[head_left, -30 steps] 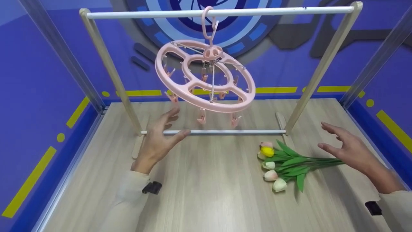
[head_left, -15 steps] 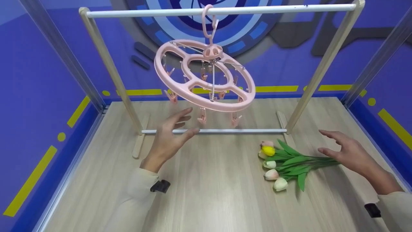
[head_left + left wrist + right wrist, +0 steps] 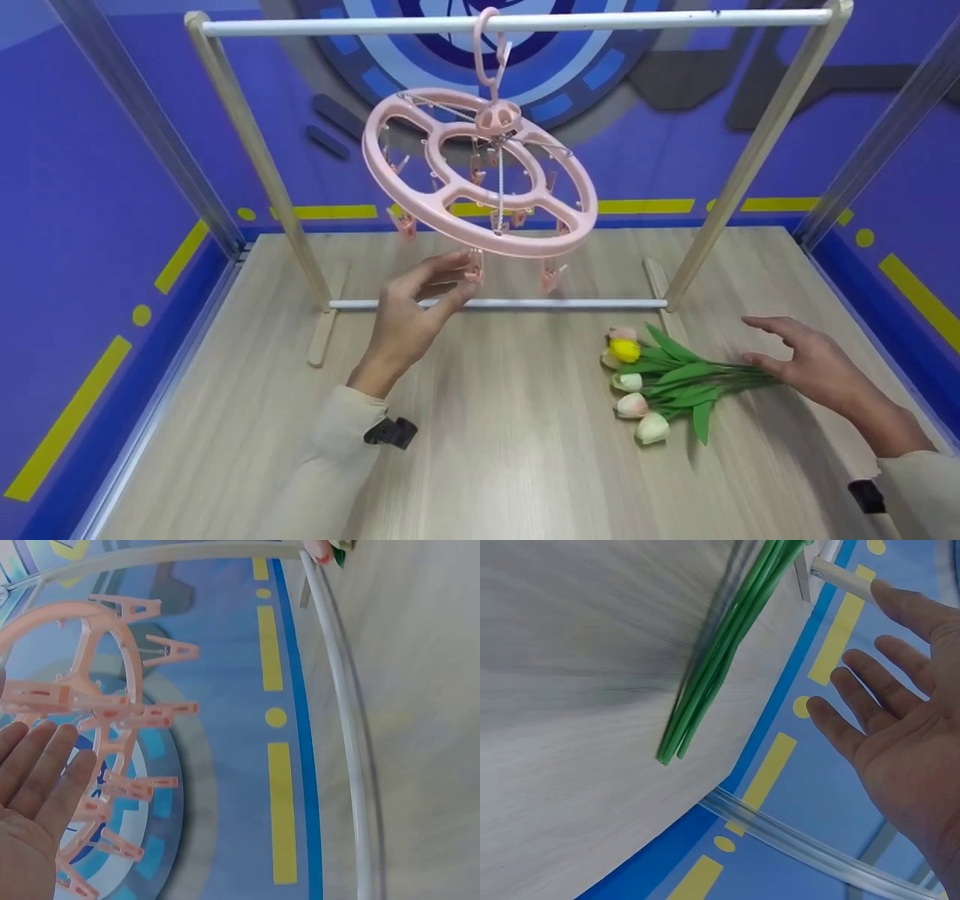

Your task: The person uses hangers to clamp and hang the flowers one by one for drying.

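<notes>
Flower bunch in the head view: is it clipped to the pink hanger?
No, the flower bunch lies on the wooden tabletop, apart from the pink hanger that hangs from the white bar.

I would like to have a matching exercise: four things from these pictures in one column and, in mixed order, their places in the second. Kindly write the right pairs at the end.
Things
1. pink hanger
2. flowers
3. left hand
4. right hand

Places
A. at a dangling peg
B. lying on the tabletop
C. near the green stems, not touching them
D. hung from the upper white bar

Right pairs: 1-D, 2-B, 3-A, 4-C
</notes>
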A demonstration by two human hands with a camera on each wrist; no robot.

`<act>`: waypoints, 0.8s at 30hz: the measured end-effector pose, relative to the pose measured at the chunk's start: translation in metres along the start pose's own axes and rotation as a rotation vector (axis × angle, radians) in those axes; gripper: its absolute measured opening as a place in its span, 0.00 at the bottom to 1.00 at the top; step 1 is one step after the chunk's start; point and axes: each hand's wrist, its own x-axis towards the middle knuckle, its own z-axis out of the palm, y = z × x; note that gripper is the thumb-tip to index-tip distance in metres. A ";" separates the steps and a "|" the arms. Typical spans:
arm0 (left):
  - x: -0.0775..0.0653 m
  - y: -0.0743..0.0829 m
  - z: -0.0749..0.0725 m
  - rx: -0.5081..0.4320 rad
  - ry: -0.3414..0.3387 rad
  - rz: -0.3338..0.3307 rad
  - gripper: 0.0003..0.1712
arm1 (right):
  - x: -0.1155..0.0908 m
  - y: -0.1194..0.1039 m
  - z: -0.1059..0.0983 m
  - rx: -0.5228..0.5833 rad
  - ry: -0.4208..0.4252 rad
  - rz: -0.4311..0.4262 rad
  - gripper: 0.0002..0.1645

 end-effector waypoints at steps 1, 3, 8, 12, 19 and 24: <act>0.001 0.001 0.001 -0.009 0.006 -0.007 0.23 | -0.001 0.001 0.001 -0.009 0.005 -0.010 0.33; 0.002 0.001 0.003 -0.020 0.020 -0.019 0.22 | -0.002 0.004 0.003 -0.030 0.014 -0.030 0.33; 0.005 0.004 0.006 -0.035 0.044 -0.020 0.21 | -0.005 0.007 0.007 -0.041 0.014 -0.047 0.31; 0.005 0.006 0.007 -0.043 0.055 -0.023 0.21 | -0.006 0.007 0.010 -0.039 -0.014 -0.024 0.29; 0.003 0.007 0.003 -0.027 0.070 -0.034 0.23 | -0.010 0.009 0.012 -0.015 -0.055 0.000 0.24; 0.001 0.008 0.001 -0.031 0.078 -0.049 0.20 | -0.011 0.012 0.021 -0.058 -0.040 -0.018 0.18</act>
